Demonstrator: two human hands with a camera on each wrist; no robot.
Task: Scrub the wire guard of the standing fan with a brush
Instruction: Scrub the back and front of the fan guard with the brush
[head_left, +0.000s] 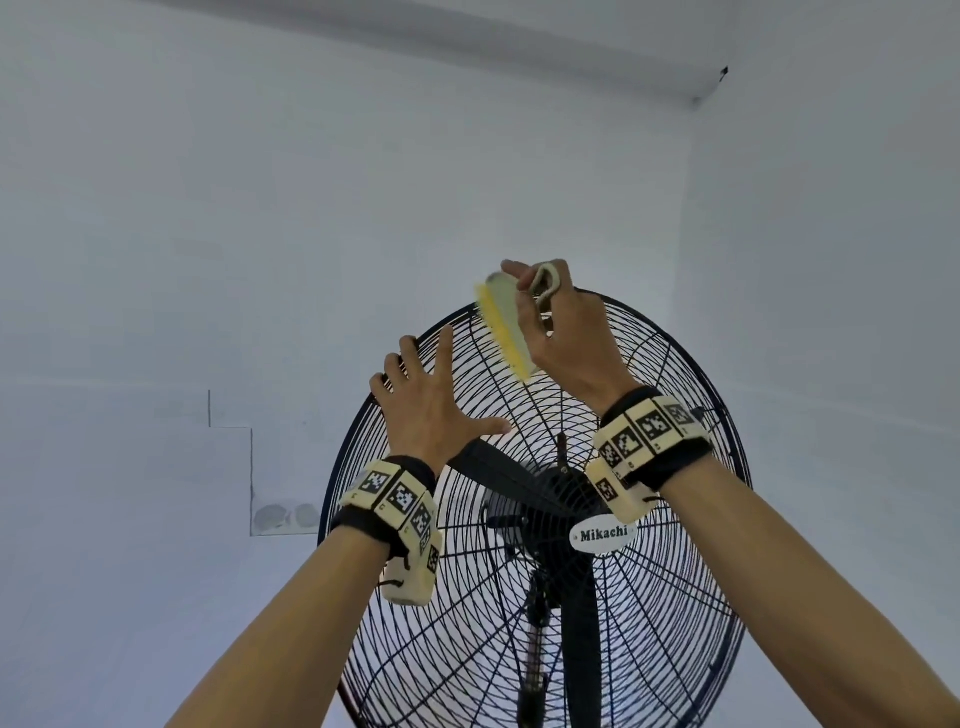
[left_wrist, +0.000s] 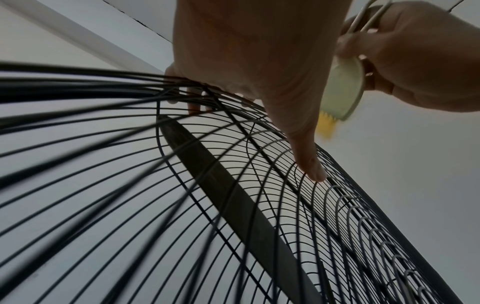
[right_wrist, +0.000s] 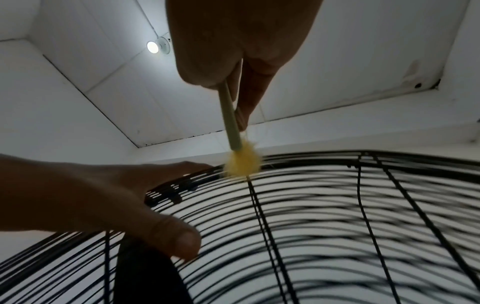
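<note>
The fan stands against a pale wall, its round black wire guard facing the person; a white oval label sits at the guard's hub, and a dark blade shows behind the wires. The left hand lies spread on the upper left of the guard, fingers straight and apart, the fingertips reaching over the rim and the thumb pointing right across the wires; its grip is open, holding nothing. The right hand is up at the top of the guard, its grip closed around the pale handle of the brush; the brush runs slantwise from upper left to lower right, its yellow bristles turned left and touching the wires just under the rim, near the left hand's fingers. Both wrists carry bands with black-and-white markers. From the right wrist view a round ceiling lamp glows above.
</note>
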